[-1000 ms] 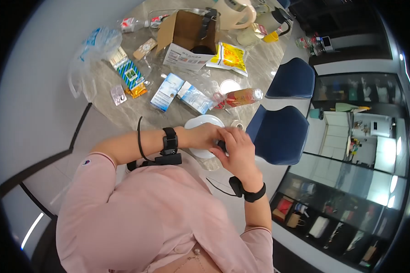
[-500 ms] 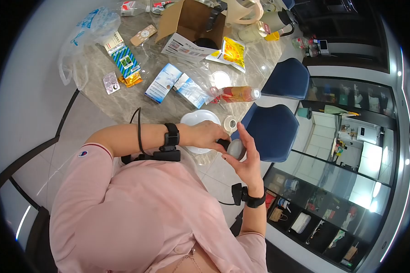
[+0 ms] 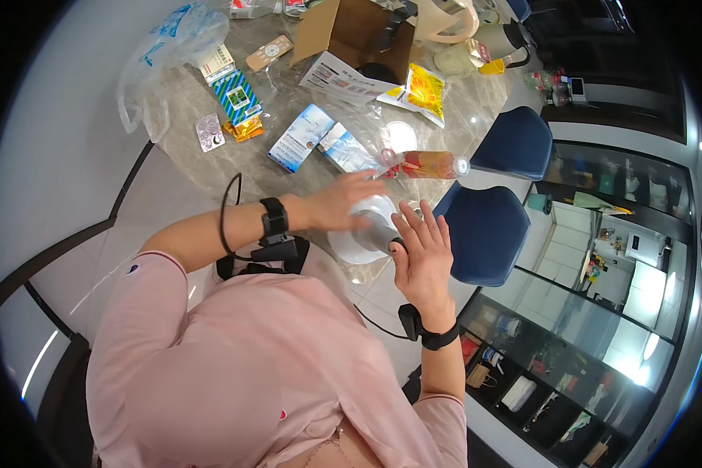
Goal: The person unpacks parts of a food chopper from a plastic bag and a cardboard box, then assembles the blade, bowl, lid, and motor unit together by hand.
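My left hand (image 3: 342,203), blurred by motion, has its fingers spread above the left side of a white plate (image 3: 348,248). A grey cylindrical object (image 3: 377,234) with a dark end slants over the plate, between my hands. Its dark end sits against the thumb side of my right hand (image 3: 425,257), whose other fingers are stretched out; the exact contact is partly hidden. A roll of tape is mostly hidden behind the right fingers. Nearby lie a blue-and-white box (image 3: 301,139), a second such box (image 3: 345,147) and a bottle with a red label (image 3: 430,164).
On the marble table (image 3: 210,168) are an open cardboard box (image 3: 351,78), a yellow packet (image 3: 423,92), a plastic bag (image 3: 160,58), a striped blue-green box (image 3: 237,95), a beige remote-like item (image 3: 269,53) and jugs. Two blue chairs (image 3: 487,234) stand at its right.
My left hand has let go of the dark part and moved up and left, its fingers opening. The grey object now slants leftward from my right hand, which has turned with its back upward.
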`<state>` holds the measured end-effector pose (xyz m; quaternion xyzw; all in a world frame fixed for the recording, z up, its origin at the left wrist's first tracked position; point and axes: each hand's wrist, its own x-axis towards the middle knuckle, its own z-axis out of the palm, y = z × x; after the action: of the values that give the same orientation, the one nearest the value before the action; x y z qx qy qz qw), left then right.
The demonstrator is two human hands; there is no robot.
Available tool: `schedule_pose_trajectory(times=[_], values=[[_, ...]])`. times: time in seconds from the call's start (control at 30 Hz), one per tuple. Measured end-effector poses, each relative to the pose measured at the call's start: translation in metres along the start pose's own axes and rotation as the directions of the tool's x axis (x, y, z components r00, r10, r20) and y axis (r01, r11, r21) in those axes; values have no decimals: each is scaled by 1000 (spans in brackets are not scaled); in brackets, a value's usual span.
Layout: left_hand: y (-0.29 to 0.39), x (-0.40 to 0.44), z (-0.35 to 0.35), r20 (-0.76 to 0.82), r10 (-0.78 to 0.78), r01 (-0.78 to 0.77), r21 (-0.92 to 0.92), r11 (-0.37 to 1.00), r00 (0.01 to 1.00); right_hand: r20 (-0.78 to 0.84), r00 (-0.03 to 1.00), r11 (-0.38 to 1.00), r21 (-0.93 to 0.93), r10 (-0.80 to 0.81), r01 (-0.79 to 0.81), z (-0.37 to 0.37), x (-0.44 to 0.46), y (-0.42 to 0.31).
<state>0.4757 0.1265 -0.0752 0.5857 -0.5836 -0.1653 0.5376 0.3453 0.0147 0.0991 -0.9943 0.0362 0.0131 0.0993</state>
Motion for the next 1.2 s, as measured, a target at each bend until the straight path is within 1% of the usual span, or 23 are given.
schedule_pose_trajectory(times=[0.07, 0.1, 0.13, 0.17, 0.2, 0.27, 0.3, 0.37, 0.4, 0.47, 0.5, 0.57, 0.67, 0.7, 0.73, 0.83, 0.9, 0.97, 1.0, 1.07, 1.1, 1.13, 1.2], values=[[-21, -16, 0, -115, -278, 283, 30, 959, 954, -1, 1000, 999, -30, -28, 28, 2, 3, 0], [-21, -18, -3, -113, -282, 287, 32, 957, 953, -8, 1000, 999, -32, -27, 26, 5, 4, -1], [-21, -19, -7, 56, -456, 459, -54, 887, 888, -14, 1000, 999, -35, -25, 25, 9, 5, -1], [-20, -20, -11, 235, -589, 622, -106, 775, 773, -14, 1000, 999, -32, -27, 27, 19, 3, 1], [-26, -25, -5, 233, -592, 625, -105, 774, 772, 22, 999, 999, -32, -23, 24, 34, -1, 6], [-43, -37, 11, 110, -452, 463, -109, 880, 885, 61, 998, 999, -29, -30, 32, 43, 4, 8], [-41, -33, 6, 102, -461, 471, -110, 875, 881, 25, 999, 998, -58, -36, 37, 42, 8, 7], [-35, -29, -2, 341, -607, 696, -339, 633, 718, -36, 999, 997, -73, -35, 33, 43, 14, 3], [-32, -28, -4, 340, -608, 697, -340, 632, 717, -35, 999, 997, -73, -36, 34, 42, 15, 2], [-28, -25, -8, 389, -636, 746, -347, 569, 666, 37, 997, 997, -29, -68, 69, 37, 18, 0], [-29, -22, -11, 377, -638, 741, -347, 575, 671, 31, 996, 996, -33, -79, 80, 28, 20, -2], [-28, -23, -10, 326, -603, 686, -335, 646, 728, 47, 997, 997, -34, -63, 65, 2, 17, -8], [-36, -24, -3, 362, -600, 700, -357, 618, 714, 64, 997, 998, -25, -54, 55, -7, 17, -5], [-34, -22, -4, 370, -594, 700, -357, 619, 714, 109, 993, 998, -41, -40, 45, 7, 12, 2], [-30, -21, -7, 361, -604, 704, -372, 605, 710, 111, 993, 998, -42, -36, 41, 12, 11, 6], [-32, -24, -6, 347, -613, 702, -413, 580, 710, -6, 1000, 996, -79, -31, 30, 19, 13, 8], [-36, -23, -1, 346, -586, 679, -436, 591, 732, -16, 1000, 997, -79, -16, 15, 21, 13, 6], [-37, -24, 3, 260, -599, 636, -500, 587, 757, -31, 999, 994, -107, -31, 27, 19, 12, 1], [-32, -21, -1, 255, -594, 629, -501, 594, 763, -37, 999, 993, -114, -33, 29, 19, 11, -1], [-24, -18, -11, 358, -598, 697, -356, 623, 717, 13, 998, 997, -29, -68, 68, 18, 11, -4], [-23, -16, -12, 348, -598, 692, -357, 627, 722, 46, 996, 997, 22, -72, 71, 14, 14, -7], [-22, -15, -12, 340, -612, 700, -332, 632, 714, 46, 996, 997, 20, -80, 79, 6, 17, -9], [-23, -19, -8, 335, -635, 717, -310, 624, 697, 132, 960, 966, -33, -248, 255, -8, 22, -18]])
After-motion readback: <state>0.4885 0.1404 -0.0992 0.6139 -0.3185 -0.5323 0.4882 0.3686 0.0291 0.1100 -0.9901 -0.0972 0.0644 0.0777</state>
